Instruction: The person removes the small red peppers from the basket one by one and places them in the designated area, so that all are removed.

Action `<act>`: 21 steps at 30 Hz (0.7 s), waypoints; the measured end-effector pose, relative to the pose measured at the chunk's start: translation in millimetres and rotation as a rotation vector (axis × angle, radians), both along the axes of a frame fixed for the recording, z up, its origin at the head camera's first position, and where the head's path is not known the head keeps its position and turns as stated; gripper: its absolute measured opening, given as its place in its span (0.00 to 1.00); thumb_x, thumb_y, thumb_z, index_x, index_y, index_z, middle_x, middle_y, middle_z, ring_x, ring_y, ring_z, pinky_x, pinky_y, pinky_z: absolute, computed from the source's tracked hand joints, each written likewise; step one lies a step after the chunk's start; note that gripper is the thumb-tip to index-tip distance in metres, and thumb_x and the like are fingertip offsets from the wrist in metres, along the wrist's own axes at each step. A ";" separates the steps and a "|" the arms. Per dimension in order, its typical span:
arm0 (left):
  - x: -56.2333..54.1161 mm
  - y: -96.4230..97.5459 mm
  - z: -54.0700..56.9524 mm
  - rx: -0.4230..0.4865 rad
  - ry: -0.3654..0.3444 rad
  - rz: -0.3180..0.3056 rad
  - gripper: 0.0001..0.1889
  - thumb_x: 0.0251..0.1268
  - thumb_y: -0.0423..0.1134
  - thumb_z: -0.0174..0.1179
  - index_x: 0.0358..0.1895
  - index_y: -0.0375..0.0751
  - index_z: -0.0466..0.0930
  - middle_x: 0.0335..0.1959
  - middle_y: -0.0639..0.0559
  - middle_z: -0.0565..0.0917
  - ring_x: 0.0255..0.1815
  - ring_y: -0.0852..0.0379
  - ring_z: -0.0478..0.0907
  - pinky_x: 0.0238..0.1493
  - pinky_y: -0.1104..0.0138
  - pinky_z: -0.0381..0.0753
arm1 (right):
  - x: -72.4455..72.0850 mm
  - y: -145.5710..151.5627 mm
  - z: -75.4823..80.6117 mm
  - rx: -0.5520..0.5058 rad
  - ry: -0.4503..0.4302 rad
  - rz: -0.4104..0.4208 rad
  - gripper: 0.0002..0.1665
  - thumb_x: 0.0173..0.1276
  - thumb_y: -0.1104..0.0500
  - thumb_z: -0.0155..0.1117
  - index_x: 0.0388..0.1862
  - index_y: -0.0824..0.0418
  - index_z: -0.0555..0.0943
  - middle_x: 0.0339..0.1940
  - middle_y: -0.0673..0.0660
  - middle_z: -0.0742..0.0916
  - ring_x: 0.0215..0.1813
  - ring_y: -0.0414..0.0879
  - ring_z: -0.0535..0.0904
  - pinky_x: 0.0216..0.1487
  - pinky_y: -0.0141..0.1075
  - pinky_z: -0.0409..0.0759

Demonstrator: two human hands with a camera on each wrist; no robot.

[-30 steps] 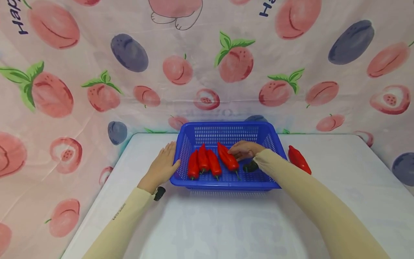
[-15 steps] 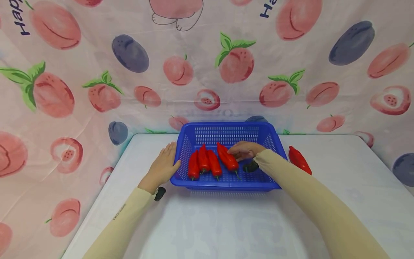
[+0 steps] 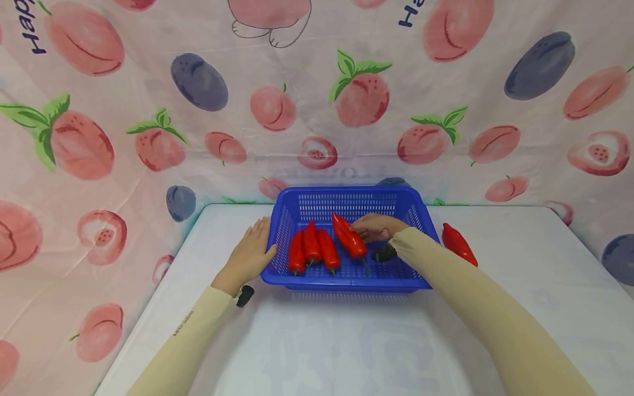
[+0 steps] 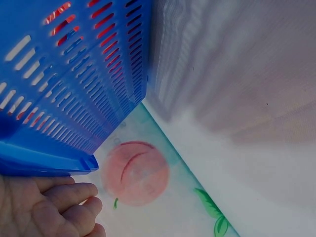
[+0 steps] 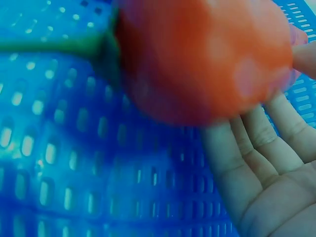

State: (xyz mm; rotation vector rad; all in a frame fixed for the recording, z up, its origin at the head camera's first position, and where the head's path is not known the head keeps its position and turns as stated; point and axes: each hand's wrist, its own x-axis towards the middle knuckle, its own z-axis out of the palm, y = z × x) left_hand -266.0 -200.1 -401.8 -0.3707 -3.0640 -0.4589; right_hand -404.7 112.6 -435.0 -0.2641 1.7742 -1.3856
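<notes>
Dial set on the basket's middle, twelve toward the wall. At eight, the left sleeve; at four, the right sleeve; both cream, over the white table I'm monitoring. A dark wrist device shows at eight, under the left wrist.

Next out, the blue slotted basket, upright on the table. Inside, toward eight to nine, three red peppers lie side by side, stems toward the person. A second dark wrist device hangs at four, under the right wrist.

At nine, the left hand lies against the basket's side. I read it as spread flat: fingers extended together, thumb reaching apart to the rim. It grasps nothing; contact with the rim only.

At three, outside the basket, a loose pepper lies on the table, partly behind the right sleeve.

Main grip: the right hand, at two, inside the basket, grips the held pepper near the dial's centre. Tip points to eleven, stem to five. On the right wrist feed, fingers meet its flesh from five o'clock, another digit from three; the pepper fills the space between. I cannot tell whether it touches the basket floor.

Farthest, at twelve, a fruit-printed cloth.
</notes>
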 end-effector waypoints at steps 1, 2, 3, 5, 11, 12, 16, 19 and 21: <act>-0.1 -0.2 -0.2 0.000 0.000 0.000 0.37 0.69 0.46 0.44 0.73 0.27 0.42 0.75 0.34 0.50 0.76 0.38 0.45 0.76 0.49 0.43 | 0.6 -0.4 1.1 -0.009 -0.004 -0.010 0.09 0.69 0.59 0.53 0.40 0.62 0.78 0.34 0.48 0.85 0.40 0.40 0.80 0.55 0.39 0.79; -0.3 -0.2 -0.4 0.000 0.001 0.000 0.37 0.70 0.46 0.44 0.73 0.27 0.42 0.75 0.34 0.50 0.76 0.38 0.45 0.76 0.49 0.43 | 0.9 -0.1 2.5 -0.019 -0.006 -0.013 0.07 0.70 0.60 0.53 0.36 0.60 0.78 0.32 0.47 0.85 0.39 0.39 0.80 0.53 0.38 0.80; -0.3 -0.3 -0.5 0.000 0.002 0.000 0.37 0.70 0.46 0.44 0.73 0.27 0.42 0.75 0.34 0.50 0.76 0.38 0.45 0.76 0.50 0.43 | 1.2 -0.7 3.2 -0.021 -0.009 -0.027 0.09 0.70 0.61 0.51 0.32 0.58 0.78 0.31 0.47 0.85 0.38 0.39 0.80 0.50 0.36 0.80; -0.4 -0.4 -0.5 -0.001 0.005 0.000 0.37 0.70 0.46 0.44 0.73 0.27 0.42 0.75 0.34 0.50 0.76 0.38 0.45 0.76 0.50 0.44 | 5.7 -2.8 8.0 -0.008 0.008 -0.063 0.13 0.72 0.63 0.47 0.29 0.55 0.77 0.29 0.46 0.84 0.36 0.39 0.80 0.47 0.34 0.79; 0.2 -0.1 0.6 0.007 0.014 -0.003 0.37 0.69 0.45 0.44 0.73 0.27 0.43 0.74 0.34 0.51 0.76 0.38 0.46 0.76 0.50 0.44 | 2.6 0.0 7.8 -0.050 0.059 -0.086 0.15 0.73 0.63 0.46 0.28 0.53 0.78 0.29 0.45 0.84 0.37 0.38 0.80 0.47 0.34 0.80; 0.2 -0.2 0.5 0.007 0.015 -0.004 0.37 0.69 0.45 0.44 0.72 0.27 0.43 0.74 0.34 0.51 0.76 0.38 0.46 0.76 0.50 0.44 | 2.3 0.6 8.1 -0.063 0.061 -0.100 0.15 0.73 0.63 0.47 0.29 0.53 0.78 0.29 0.45 0.84 0.37 0.39 0.80 0.47 0.34 0.80; 0.0 -0.4 -0.2 0.004 0.016 -0.005 0.37 0.69 0.45 0.44 0.72 0.26 0.43 0.74 0.34 0.51 0.76 0.38 0.46 0.76 0.49 0.45 | 2.2 2.0 10.6 -0.116 0.059 -0.147 0.15 0.73 0.63 0.47 0.28 0.53 0.78 0.29 0.45 0.83 0.36 0.39 0.80 0.44 0.33 0.79; -0.3 -0.4 -0.6 0.005 0.014 -0.003 0.37 0.69 0.45 0.44 0.72 0.27 0.43 0.74 0.34 0.51 0.76 0.38 0.46 0.76 0.49 0.44 | 2.2 2.1 12.5 -0.147 0.059 -0.172 0.15 0.73 0.64 0.47 0.29 0.53 0.78 0.30 0.45 0.84 0.36 0.39 0.81 0.43 0.32 0.80; -0.3 -0.4 -0.7 0.004 0.013 -0.002 0.37 0.69 0.45 0.44 0.73 0.27 0.43 0.75 0.34 0.51 0.76 0.38 0.46 0.76 0.49 0.44 | 1.8 1.9 13.6 -0.162 0.061 -0.188 0.15 0.73 0.64 0.47 0.29 0.54 0.78 0.30 0.45 0.84 0.36 0.38 0.81 0.42 0.32 0.80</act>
